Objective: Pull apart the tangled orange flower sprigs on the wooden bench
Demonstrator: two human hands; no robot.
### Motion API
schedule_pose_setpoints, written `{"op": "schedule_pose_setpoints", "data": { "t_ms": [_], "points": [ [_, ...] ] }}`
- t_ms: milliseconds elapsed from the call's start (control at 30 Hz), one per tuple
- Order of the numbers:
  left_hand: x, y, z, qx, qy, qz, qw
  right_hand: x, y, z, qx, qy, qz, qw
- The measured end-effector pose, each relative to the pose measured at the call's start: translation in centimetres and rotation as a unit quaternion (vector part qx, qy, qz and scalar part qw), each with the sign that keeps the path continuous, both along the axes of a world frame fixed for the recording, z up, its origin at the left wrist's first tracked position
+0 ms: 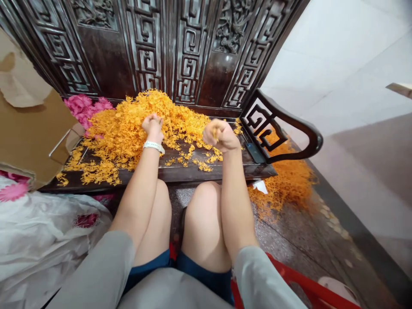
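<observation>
My left hand (152,124), with a white band at its wrist, is closed in front of a heap of orange-yellow plastic flower pieces (128,124). What its fingers pinch blends into the heap behind. My right hand (224,136) is curled closed above the right part of the bench seat. A small yellow flower piece (215,134) shows between its fingers. Loose flower pieces (204,166) are scattered on the dark wooden bench (174,173) below and between the hands.
Pink artificial flowers (82,112) lie behind a cardboard box (32,133) at left, above a white sack (41,240). A phone (255,153) rests beside the bench's carved armrest (309,124). Orange pieces (286,184) are piled on the floor at right, near a red stool (299,285).
</observation>
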State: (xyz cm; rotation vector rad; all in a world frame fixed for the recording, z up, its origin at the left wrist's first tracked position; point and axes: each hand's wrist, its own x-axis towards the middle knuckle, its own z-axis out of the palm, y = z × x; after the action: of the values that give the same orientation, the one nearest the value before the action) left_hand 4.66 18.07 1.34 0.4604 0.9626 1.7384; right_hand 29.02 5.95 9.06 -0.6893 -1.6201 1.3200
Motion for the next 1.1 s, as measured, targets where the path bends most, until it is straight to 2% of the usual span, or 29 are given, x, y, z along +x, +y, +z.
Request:
{"op": "schedule_pose_setpoints", "data": {
  "t_ms": [67, 133, 167, 200, 267, 367, 467, 600, 767, 900, 1100],
  "points": [
    [0.5, -0.6, 0.9, 0.015, -0.015, -0.008, 1.0, -0.3, 1.1, -1.5, -0.043, 0.004, -0.161, 0.986],
    [1.4, -1.1, 1.8, 0.016, -0.03, -0.031, 0.999, -1.0, 2.1, -3.0, -0.094, -0.067, -0.3, 0.947],
    [1.7, -1.4, 2.1, 0.017, -0.044, -0.045, 0.998, -1.4, 2.5, -3.6, -0.11, -0.108, -0.341, 0.927],
    [2.0, -1.6, 2.4, 0.019, -0.061, -0.057, 0.996, -1.8, 2.8, -4.0, -0.118, -0.138, -0.355, 0.917],
    [2.4, -1.9, 2.6, 0.024, -0.085, -0.081, 0.993, -2.5, 2.9, -4.2, -0.113, -0.156, -0.312, 0.93],
    [2.9, -2.6, 2.7, 0.033, -0.066, -0.132, 0.989, -3.6, 3.0, -4.1, -0.066, -0.133, -0.241, 0.959],
    [3.5, -3.6, 3.1, 0.043, -0.038, -0.197, 0.979, -4.3, 3.4, -4.2, -0.004, -0.131, -0.241, 0.962],
    [4.2, -4.7, 3.7, 0.057, 0.0, -0.254, 0.965, -4.3, 4.3, -4.6, -0.005, -0.098, -0.25, 0.963],
    [4.3, -5.1, 3.8, 0.068, 0.06, -0.298, 0.95, -4.0, 4.4, -4.6, -0.031, -0.046, -0.265, 0.963],
    [4.3, -5.6, 3.9, 0.08, 0.119, -0.319, 0.937, -3.8, 4.2, -4.1, 0.005, -0.042, -0.275, 0.961],
    [4.3, -5.9, 3.9, 0.027, 0.16, -0.334, 0.929, -3.6, 3.9, -3.5, 0.033, -0.037, -0.261, 0.964]
  ]
}}
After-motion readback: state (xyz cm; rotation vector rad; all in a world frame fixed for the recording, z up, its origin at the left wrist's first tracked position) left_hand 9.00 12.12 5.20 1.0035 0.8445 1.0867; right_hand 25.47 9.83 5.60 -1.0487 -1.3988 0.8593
